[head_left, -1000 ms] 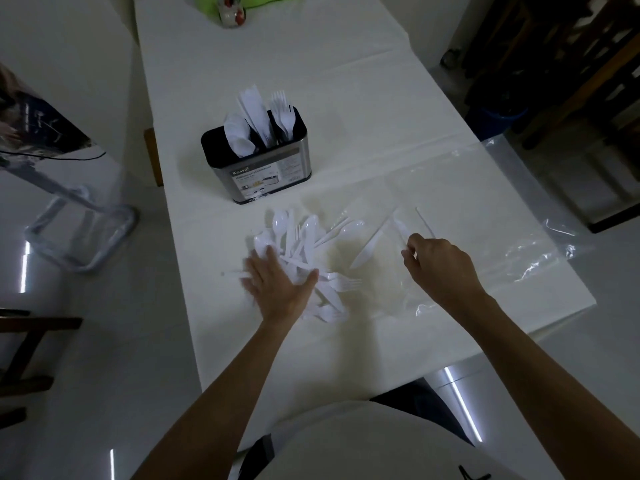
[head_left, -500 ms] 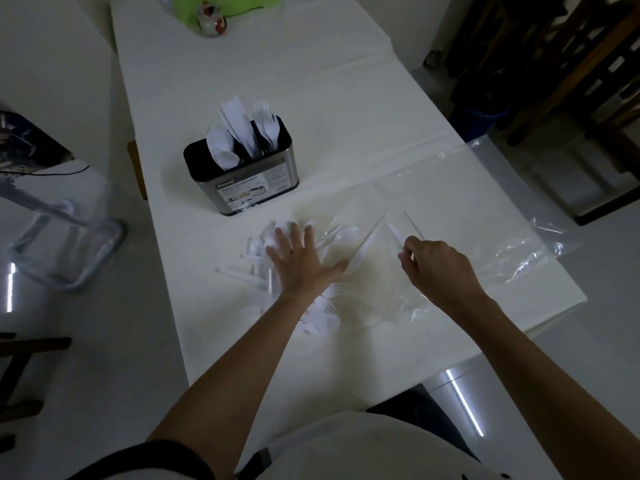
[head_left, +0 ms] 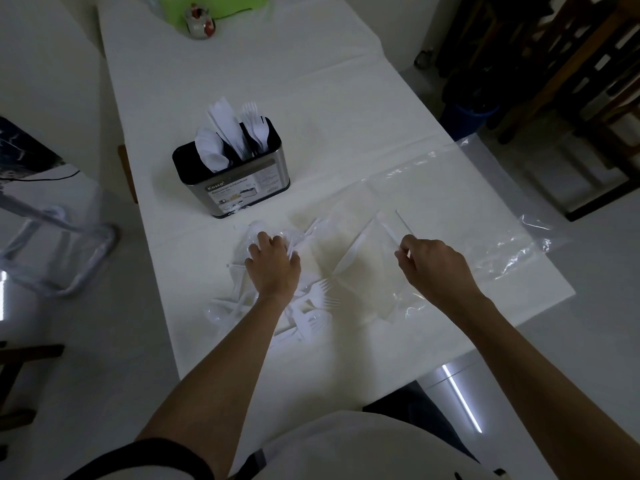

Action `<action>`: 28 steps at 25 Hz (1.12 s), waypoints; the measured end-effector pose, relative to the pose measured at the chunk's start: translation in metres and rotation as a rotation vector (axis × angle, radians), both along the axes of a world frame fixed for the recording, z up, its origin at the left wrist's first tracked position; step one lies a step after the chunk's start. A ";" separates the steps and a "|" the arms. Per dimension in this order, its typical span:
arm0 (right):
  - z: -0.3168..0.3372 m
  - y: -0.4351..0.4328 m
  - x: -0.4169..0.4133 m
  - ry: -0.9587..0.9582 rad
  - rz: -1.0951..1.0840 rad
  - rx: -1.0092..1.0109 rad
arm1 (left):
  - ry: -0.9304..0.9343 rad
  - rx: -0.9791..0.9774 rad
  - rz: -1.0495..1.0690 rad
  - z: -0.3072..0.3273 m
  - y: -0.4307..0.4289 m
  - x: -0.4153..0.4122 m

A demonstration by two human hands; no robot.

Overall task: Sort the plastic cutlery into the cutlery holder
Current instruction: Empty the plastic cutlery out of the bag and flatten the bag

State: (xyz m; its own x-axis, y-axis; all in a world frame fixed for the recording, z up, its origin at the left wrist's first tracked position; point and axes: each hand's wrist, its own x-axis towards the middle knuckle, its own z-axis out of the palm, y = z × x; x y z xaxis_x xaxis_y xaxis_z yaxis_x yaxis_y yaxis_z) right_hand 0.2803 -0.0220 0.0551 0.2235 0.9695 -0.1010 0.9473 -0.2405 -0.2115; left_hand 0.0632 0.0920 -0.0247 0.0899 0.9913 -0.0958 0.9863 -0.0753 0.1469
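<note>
A steel cutlery holder [head_left: 242, 192] with a black rim stands mid-table, with white spoons, knives and forks upright in separate compartments. Just in front of it lies a loose pile of white plastic cutlery [head_left: 313, 308], mixed forks and spoons. My left hand [head_left: 273, 271] rests on the pile's far end, fingers curled around a few pieces. To the right, my right hand [head_left: 434, 266] pinches the end of a plastic knife [head_left: 387, 228] that lies on a clear plastic bag [head_left: 485, 216]. Another knife [head_left: 351, 252] lies between my hands.
The white table [head_left: 277, 81] is long and narrow, and its right edge is close to my right hand. A small ceramic figure [head_left: 200, 24] and a green object [head_left: 211, 1] sit at the far end. A clear chair [head_left: 59, 258] stands left; dark wooden furniture [head_left: 561, 81] and a blue bin [head_left: 467, 119] stand right.
My left hand slid up over the pile toward the holder, and its flat spread fingers have curled into the cutlery. My right hand stays at the knife.
</note>
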 end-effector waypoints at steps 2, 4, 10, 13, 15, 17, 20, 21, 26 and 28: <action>0.005 -0.001 0.006 -0.007 -0.055 0.038 | -0.036 -0.019 0.019 0.001 0.000 0.001; 0.011 0.000 0.014 -0.015 -0.104 0.084 | -0.073 -0.027 0.019 0.003 -0.002 0.004; 0.009 -0.006 0.004 0.050 -0.140 0.124 | -0.041 0.028 -0.128 0.001 -0.014 0.018; 0.001 -0.014 -0.005 0.116 -0.165 0.107 | 0.018 -0.004 -0.194 0.001 -0.014 0.019; -0.001 -0.019 -0.003 0.141 -0.186 0.102 | 0.109 0.045 -0.296 0.001 -0.009 0.015; -0.001 -0.023 0.001 0.149 -0.195 0.112 | 0.147 0.051 -0.390 0.001 -0.002 0.012; -0.002 -0.021 0.010 0.143 -0.202 0.134 | 0.090 -0.031 -0.446 0.004 -0.001 0.017; -0.002 -0.019 0.013 0.147 -0.205 0.140 | 0.072 -0.061 -0.455 0.006 -0.002 0.018; -0.002 -0.011 0.024 0.158 -0.170 0.141 | 0.042 -0.092 -0.485 0.018 -0.008 0.021; -0.001 -0.009 0.027 0.166 -0.157 0.149 | -0.002 -0.133 -0.532 0.024 -0.010 0.022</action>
State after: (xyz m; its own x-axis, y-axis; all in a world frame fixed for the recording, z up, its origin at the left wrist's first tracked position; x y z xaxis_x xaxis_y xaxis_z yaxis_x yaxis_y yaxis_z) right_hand 0.3075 -0.0310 0.0544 0.3643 0.9312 -0.0074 0.8506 -0.3360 -0.4045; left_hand 0.0848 0.0818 -0.0003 0.5757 0.7884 -0.2168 0.8170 -0.5441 0.1907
